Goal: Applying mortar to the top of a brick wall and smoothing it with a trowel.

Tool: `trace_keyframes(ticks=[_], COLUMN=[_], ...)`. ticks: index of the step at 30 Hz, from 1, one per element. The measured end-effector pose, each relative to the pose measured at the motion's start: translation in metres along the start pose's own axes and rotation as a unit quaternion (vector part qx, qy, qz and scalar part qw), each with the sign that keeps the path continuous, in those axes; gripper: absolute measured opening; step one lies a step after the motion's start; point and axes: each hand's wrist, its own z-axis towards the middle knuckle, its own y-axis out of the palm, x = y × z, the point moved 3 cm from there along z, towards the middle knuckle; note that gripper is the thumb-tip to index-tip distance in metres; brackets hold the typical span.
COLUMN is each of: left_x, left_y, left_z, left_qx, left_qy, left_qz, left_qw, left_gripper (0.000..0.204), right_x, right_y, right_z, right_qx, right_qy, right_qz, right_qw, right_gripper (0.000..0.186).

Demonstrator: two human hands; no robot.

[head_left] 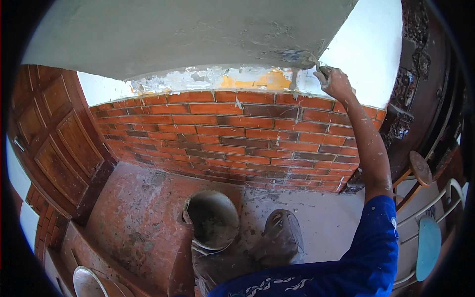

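Note:
My right hand [336, 83] is stretched up to the wall, closed round the handle of a trowel [317, 63]. The trowel is at the lower right edge of a grey plaster layer [198, 37], and fresh smears show beside it. At lower centre is a mortar-stained bucket [225, 200] with some grey mix inside. My left hand [186, 218] grips its left rim; the fingers are partly hidden. The bucket is close against my leg.
Below the plaster, a patchy strip [198, 79] tops a red brick wall [222, 133]. A panelled wooden door [59, 138] stands left. Another bucket [91, 282] is at lower left. Chairs, one with a teal seat [428, 247], stand right. The floor [133, 218] is mortar-spattered.

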Motion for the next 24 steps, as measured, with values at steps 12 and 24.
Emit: trace_keyframes(ticks=[12,24], left_x=[-0.023,-0.028], left_y=[0.012,-0.011], left_z=[0.011,-0.001], left_qx=[0.024,-0.004], left_qy=[0.076,0.000], left_qz=[-0.024,-0.033], left_qw=[0.997,0.999], left_gripper=[0.038,0.038], right_x=[0.033,-0.013], right_y=[-0.105,-0.202], right_z=[-0.033,-0.090], right_qx=[0.095,0.208], right_qy=[-0.012,-0.032], right_qz=[-0.052,0.238], right_qw=[0.994,0.948], right_gripper=[0.031,0.032])
